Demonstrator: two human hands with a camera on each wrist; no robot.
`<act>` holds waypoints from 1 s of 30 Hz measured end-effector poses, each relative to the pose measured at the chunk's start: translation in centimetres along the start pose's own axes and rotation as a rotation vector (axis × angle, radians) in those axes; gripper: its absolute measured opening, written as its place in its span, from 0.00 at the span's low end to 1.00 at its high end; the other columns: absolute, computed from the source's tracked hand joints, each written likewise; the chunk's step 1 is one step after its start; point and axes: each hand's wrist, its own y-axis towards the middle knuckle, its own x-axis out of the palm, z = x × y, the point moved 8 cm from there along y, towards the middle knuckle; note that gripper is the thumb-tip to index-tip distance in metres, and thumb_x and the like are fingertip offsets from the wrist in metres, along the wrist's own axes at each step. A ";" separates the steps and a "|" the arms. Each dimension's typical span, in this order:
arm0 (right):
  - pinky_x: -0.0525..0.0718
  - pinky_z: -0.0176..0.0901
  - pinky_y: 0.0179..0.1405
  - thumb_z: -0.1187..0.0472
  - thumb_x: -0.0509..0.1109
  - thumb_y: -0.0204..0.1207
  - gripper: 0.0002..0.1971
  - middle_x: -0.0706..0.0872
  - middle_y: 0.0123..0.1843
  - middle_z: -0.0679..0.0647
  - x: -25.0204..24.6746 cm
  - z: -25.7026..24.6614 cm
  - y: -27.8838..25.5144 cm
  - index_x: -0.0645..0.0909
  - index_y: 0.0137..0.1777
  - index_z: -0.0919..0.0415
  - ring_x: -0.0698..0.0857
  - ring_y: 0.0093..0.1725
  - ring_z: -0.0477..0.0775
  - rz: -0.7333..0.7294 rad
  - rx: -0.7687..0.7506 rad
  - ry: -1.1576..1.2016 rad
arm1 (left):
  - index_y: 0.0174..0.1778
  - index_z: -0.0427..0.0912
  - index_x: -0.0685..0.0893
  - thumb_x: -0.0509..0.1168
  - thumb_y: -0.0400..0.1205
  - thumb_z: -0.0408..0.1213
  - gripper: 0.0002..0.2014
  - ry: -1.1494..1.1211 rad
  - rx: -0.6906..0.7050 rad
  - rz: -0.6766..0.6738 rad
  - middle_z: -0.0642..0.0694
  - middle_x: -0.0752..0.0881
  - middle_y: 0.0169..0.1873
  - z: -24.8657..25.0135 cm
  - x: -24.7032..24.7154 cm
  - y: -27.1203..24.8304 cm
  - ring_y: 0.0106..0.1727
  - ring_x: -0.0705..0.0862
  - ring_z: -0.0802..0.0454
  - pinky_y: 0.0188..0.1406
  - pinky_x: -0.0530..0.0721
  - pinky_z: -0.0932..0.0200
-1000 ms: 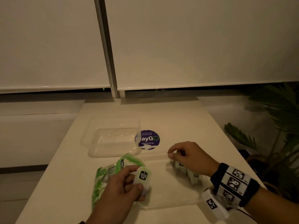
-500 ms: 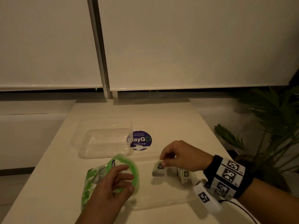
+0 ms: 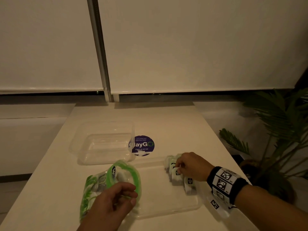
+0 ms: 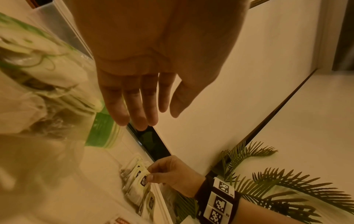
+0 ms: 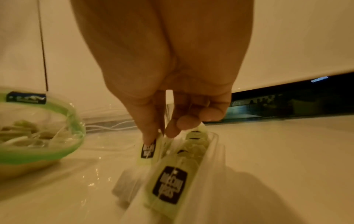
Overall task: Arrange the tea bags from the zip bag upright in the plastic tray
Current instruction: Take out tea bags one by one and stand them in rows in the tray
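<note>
A clear zip bag (image 3: pixel 98 182) with a green zip rim lies open at the front left, with tea bags inside. My left hand (image 3: pixel 131 196) hovers at its mouth, fingers relaxed and holding nothing (image 4: pixel 156 119). A flat clear plastic tray (image 3: pixel 166 212) lies in front of me. Along its right side stands a row of tea bags (image 3: pixel 189 182). My right hand (image 3: pixel 179 167) pinches one pale green tea bag (image 5: pixel 148 151) between thumb and fingers and holds it upright in that row.
A deep clear plastic container (image 3: pixel 103 142) stands behind the zip bag, beside a round purple sticker (image 3: pixel 143 145) on the table. A potted palm (image 3: pixel 275 130) stands off the table's right edge. Closed blinds hang behind the table.
One second ago my left hand held a tea bag; my right hand took it and carried it right into the row. My left hand went back to the bag's mouth.
</note>
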 end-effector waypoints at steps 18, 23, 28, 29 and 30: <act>0.79 0.39 0.51 0.53 0.69 0.81 0.11 0.84 0.47 0.42 -2.5 -13.2 -1.7 0.85 0.61 0.47 0.80 0.45 0.41 0.019 -0.283 0.048 | 0.35 0.55 0.89 0.71 0.77 0.27 0.15 0.137 0.040 0.403 0.52 0.91 0.39 -2.0 -9.9 -0.9 0.37 0.87 0.58 0.32 0.83 0.65; 0.77 0.49 0.60 0.57 0.63 0.83 0.16 0.80 0.65 0.52 -3.0 -9.3 1.5 0.79 0.69 0.45 0.79 0.64 0.56 0.000 -0.116 -0.265 | 0.38 0.60 0.88 0.73 0.76 0.30 0.15 0.211 -0.035 0.357 0.51 0.91 0.41 -4.8 -9.9 -1.0 0.42 0.88 0.59 0.33 0.86 0.64; 0.70 0.53 0.69 0.46 0.62 0.81 0.21 0.66 0.77 0.54 -1.7 -4.4 1.6 0.73 0.74 0.40 0.67 0.73 0.59 -0.145 -0.091 -0.568 | 0.44 0.50 0.90 0.73 0.75 0.29 0.10 0.181 -0.057 0.356 0.45 0.90 0.42 -5.6 -10.1 -0.8 0.38 0.89 0.57 0.35 0.88 0.60; 0.68 0.55 0.71 0.44 0.63 0.80 0.22 0.62 0.81 0.55 -1.2 -4.1 1.5 0.73 0.75 0.40 0.64 0.75 0.61 -0.164 -0.102 -0.593 | 0.44 0.49 0.90 0.73 0.75 0.29 0.09 0.175 -0.063 0.353 0.45 0.90 0.42 -5.7 -10.1 -0.7 0.37 0.89 0.56 0.35 0.88 0.59; 0.66 0.57 0.73 0.43 0.64 0.79 0.24 0.58 0.83 0.55 -0.8 -3.8 1.5 0.72 0.75 0.39 0.62 0.78 0.62 -0.181 -0.112 -0.605 | 0.44 0.49 0.90 0.73 0.75 0.28 0.09 0.170 -0.068 0.352 0.45 0.90 0.41 -5.7 -10.1 -0.6 0.37 0.89 0.56 0.36 0.89 0.57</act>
